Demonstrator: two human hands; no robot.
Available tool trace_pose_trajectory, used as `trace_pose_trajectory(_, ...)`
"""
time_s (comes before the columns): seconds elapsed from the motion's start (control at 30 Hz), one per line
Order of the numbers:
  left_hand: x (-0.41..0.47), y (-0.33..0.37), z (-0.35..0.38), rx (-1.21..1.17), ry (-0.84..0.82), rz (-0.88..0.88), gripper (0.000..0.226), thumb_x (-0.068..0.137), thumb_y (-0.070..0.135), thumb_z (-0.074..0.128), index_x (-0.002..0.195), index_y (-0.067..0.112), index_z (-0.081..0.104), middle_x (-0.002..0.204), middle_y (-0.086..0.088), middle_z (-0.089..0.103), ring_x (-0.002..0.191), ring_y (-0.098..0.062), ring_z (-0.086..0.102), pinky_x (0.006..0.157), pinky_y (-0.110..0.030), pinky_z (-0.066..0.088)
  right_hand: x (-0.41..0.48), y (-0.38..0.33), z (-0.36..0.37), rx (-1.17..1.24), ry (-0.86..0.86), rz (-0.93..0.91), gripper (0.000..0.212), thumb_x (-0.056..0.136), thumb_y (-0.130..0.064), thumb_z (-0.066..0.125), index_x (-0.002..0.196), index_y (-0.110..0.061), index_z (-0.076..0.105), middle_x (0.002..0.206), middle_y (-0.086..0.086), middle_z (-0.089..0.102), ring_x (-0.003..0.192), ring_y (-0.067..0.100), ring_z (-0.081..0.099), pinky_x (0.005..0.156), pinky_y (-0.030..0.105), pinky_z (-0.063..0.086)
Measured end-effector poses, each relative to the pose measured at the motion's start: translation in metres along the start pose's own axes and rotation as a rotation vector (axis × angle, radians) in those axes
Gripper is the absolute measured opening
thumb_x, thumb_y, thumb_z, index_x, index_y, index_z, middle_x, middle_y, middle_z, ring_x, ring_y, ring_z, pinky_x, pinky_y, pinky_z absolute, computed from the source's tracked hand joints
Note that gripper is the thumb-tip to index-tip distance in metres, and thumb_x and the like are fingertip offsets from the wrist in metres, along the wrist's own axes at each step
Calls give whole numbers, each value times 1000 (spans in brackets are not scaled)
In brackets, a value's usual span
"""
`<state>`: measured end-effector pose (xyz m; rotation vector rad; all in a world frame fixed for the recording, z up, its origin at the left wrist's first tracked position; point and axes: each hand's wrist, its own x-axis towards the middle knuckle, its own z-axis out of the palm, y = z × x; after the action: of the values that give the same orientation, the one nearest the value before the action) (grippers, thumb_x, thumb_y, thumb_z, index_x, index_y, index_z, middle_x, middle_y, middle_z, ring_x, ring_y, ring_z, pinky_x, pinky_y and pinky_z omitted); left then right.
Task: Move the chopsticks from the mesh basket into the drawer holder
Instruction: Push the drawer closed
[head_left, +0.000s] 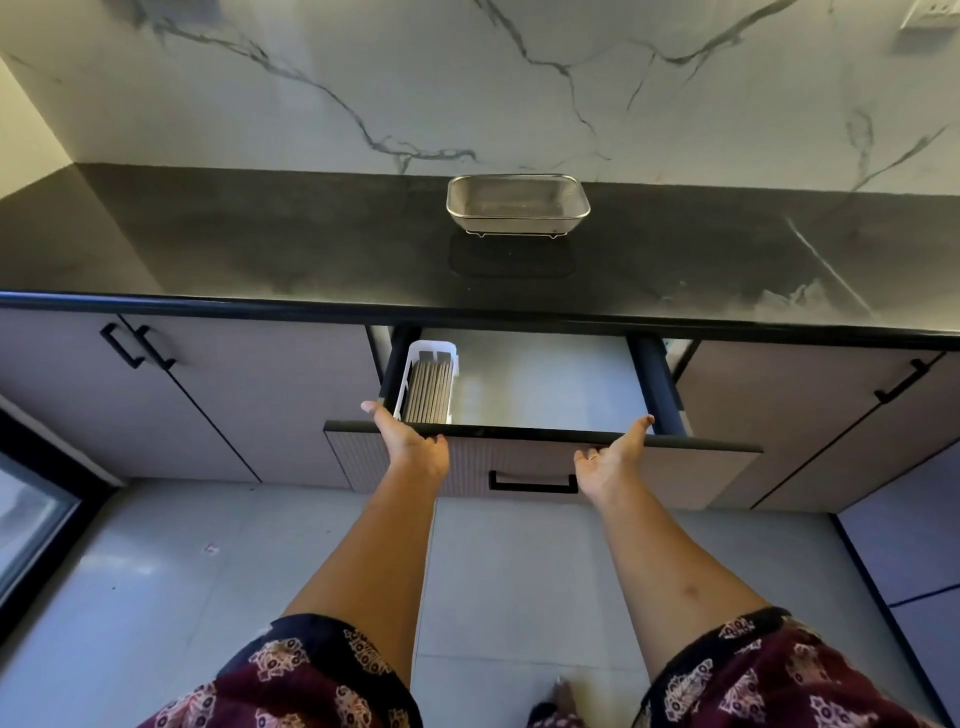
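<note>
Steel mesh basket (518, 205) empty at counter (260, 249) back edge. Chopsticks (426, 392) already in holder (402, 382), drawer (545, 434) left front corner. Left hand (410, 441), right hand (610, 457) open, flat on drawer front edge. Risk: hard shove jolts chopsticks loose; thumbs over rim get pinched.

Both hands rest on the open drawer's (545, 465) front edge, left hand (410, 441) near the holder (427, 382) full of chopsticks (427, 396), right hand (613, 457) apart. The basket (518, 204) sits on the table (260, 249).
</note>
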<state>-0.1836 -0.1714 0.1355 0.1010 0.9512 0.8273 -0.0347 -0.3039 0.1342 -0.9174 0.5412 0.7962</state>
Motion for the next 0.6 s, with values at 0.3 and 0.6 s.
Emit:
trace_pose_trajectory(0.3, 50, 1, 52, -26, 19, 10, 102, 81, 76, 37, 152, 10, 5, 160, -12, 12, 147, -30, 15, 121, -40, 13, 58, -29, 43, -16, 38, 44, 90, 87, -73, 33, 155, -23, 2, 163, 7, 2, 150, 25, 10, 121, 36, 15)
trace_pose_trajectory(0.6, 77, -16, 108, 35, 2, 10, 101, 83, 76, 28, 151, 7, -2, 160, -12, 1, 148, -26, 6, 121, -37, 6, 102, -61, 82, -41, 1, 101, 95, 84, -75, 34, 154, -20, 1, 162, 8, 3, 150, 23, 9, 122, 35, 14)
